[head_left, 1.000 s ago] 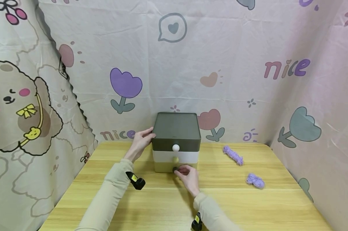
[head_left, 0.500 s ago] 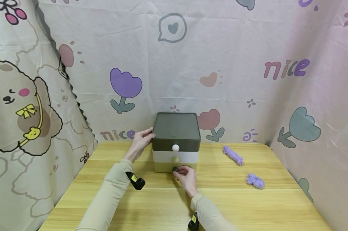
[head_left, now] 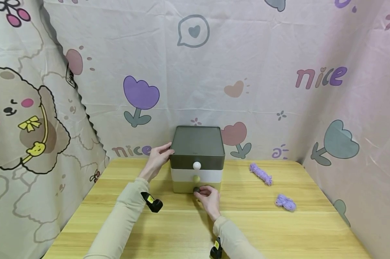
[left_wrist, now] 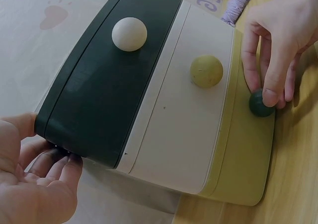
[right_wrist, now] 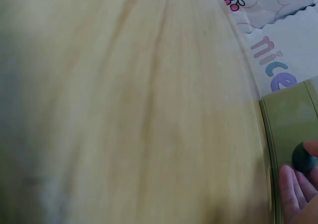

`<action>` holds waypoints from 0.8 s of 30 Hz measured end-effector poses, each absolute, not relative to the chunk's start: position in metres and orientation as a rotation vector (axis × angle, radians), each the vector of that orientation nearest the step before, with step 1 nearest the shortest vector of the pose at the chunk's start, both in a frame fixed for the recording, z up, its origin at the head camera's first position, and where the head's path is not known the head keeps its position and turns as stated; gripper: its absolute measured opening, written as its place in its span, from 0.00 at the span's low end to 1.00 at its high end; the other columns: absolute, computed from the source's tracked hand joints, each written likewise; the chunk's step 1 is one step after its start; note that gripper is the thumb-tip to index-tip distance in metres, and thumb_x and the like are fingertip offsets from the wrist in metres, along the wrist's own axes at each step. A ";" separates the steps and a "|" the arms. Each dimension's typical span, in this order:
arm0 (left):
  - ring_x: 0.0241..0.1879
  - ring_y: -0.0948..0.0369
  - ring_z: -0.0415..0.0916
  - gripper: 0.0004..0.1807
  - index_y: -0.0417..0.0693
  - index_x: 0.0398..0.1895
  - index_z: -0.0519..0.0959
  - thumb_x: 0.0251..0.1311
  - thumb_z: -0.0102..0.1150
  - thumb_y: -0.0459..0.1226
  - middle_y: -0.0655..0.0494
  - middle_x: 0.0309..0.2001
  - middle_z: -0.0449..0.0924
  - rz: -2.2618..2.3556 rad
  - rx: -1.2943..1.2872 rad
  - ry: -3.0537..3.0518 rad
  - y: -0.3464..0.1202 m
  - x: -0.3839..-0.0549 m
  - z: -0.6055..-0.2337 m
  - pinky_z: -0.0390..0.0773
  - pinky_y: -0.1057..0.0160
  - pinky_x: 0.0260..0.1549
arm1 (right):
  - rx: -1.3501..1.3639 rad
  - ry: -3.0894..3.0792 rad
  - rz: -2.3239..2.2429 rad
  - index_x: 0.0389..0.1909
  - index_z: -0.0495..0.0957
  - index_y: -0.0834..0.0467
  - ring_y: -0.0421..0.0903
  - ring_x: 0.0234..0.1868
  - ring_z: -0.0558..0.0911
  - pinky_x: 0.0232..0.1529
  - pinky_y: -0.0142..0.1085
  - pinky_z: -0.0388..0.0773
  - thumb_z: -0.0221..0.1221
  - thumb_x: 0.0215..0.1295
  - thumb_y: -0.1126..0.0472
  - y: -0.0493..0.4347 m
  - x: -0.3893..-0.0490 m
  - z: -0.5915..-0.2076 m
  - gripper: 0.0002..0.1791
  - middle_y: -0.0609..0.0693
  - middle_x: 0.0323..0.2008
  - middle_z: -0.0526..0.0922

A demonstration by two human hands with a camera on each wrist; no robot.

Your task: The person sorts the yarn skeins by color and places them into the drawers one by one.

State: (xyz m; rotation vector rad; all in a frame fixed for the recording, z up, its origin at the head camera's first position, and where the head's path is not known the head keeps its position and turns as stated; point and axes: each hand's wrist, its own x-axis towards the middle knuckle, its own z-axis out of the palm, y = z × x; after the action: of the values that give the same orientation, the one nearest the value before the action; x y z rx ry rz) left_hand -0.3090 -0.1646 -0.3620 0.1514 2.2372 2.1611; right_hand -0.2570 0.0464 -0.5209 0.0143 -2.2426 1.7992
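Note:
A small drawer box (head_left: 198,142) stands at the middle of the back of the table, with dark green, white and yellow-green tiers. Each tier has a round knob on its front: white (head_left: 196,165), yellow-green (left_wrist: 206,71) and dark green. My left hand (head_left: 157,160) rests its fingertips on the box's upper left side, with the thumb at the top corner. Low at the front, my right hand (head_left: 211,201) pinches the dark green knob (left_wrist: 262,103) of the bottom drawer (left_wrist: 243,159) between thumb and fingers. All three drawer fronts sit flush with one another.
Two lilac bundles of cord, one longer (head_left: 261,174) and one shorter (head_left: 285,203), lie to the right of the box on the wooden table (head_left: 169,233). Close behind the box hangs a printed curtain (head_left: 195,72), and more cloth flanks both sides.
My right wrist and forearm have shifted slightly left while the fingers stay at the dark green knob. The left hand and the box keep their places.

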 end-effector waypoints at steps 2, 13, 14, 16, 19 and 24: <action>0.75 0.49 0.58 0.31 0.39 0.76 0.60 0.71 0.51 0.31 0.46 0.80 0.53 2.159 0.150 2.238 -0.165 -0.309 -0.362 0.58 0.49 0.76 | 0.020 -2.243 1.800 0.34 0.85 0.68 0.43 0.30 0.87 0.29 0.24 0.80 0.73 0.50 0.68 0.047 -0.257 -0.522 0.11 0.62 0.30 0.89; 0.76 0.49 0.57 0.31 0.39 0.76 0.60 0.71 0.51 0.31 0.46 0.80 0.53 2.160 0.154 2.243 -0.165 -0.310 -0.363 0.58 0.48 0.75 | 0.026 -2.252 1.760 0.33 0.86 0.67 0.47 0.30 0.88 0.30 0.23 0.79 0.74 0.49 0.67 0.047 -0.256 -0.521 0.11 0.61 0.30 0.89; 0.76 0.49 0.57 0.31 0.39 0.76 0.60 0.71 0.51 0.31 0.46 0.80 0.54 2.159 0.152 2.245 -0.165 -0.310 -0.363 0.58 0.48 0.75 | 0.025 -2.254 1.754 0.33 0.86 0.67 0.47 0.30 0.88 0.30 0.24 0.79 0.74 0.49 0.67 0.047 -0.256 -0.522 0.11 0.61 0.29 0.89; 0.76 0.50 0.57 0.31 0.39 0.76 0.60 0.71 0.51 0.31 0.47 0.79 0.54 2.161 0.150 2.247 -0.165 -0.310 -0.363 0.58 0.49 0.75 | 0.028 -2.258 1.734 0.33 0.86 0.66 0.45 0.30 0.88 0.30 0.24 0.80 0.74 0.49 0.67 0.047 -0.256 -0.522 0.11 0.60 0.29 0.90; 0.76 0.50 0.57 0.31 0.39 0.76 0.60 0.71 0.51 0.31 0.47 0.79 0.54 2.161 0.148 2.246 -0.165 -0.310 -0.363 0.59 0.49 0.75 | 0.024 -2.268 1.711 0.33 0.86 0.65 0.43 0.29 0.87 0.30 0.25 0.80 0.74 0.49 0.66 0.047 -0.256 -0.522 0.10 0.59 0.29 0.90; 0.75 0.50 0.58 0.31 0.39 0.76 0.60 0.71 0.51 0.31 0.47 0.80 0.54 2.168 0.152 2.236 -0.165 -0.311 -0.363 0.58 0.49 0.75 | 0.033 -2.268 1.694 0.32 0.86 0.65 0.41 0.28 0.87 0.30 0.25 0.80 0.74 0.50 0.65 0.047 -0.257 -0.523 0.10 0.59 0.28 0.90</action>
State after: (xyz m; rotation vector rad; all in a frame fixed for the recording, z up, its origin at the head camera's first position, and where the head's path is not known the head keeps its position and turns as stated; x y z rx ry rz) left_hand -0.3107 -0.1650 -0.3633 0.1519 2.2361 2.1679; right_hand -0.2567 0.0471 -0.5227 0.0334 -2.2682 1.6945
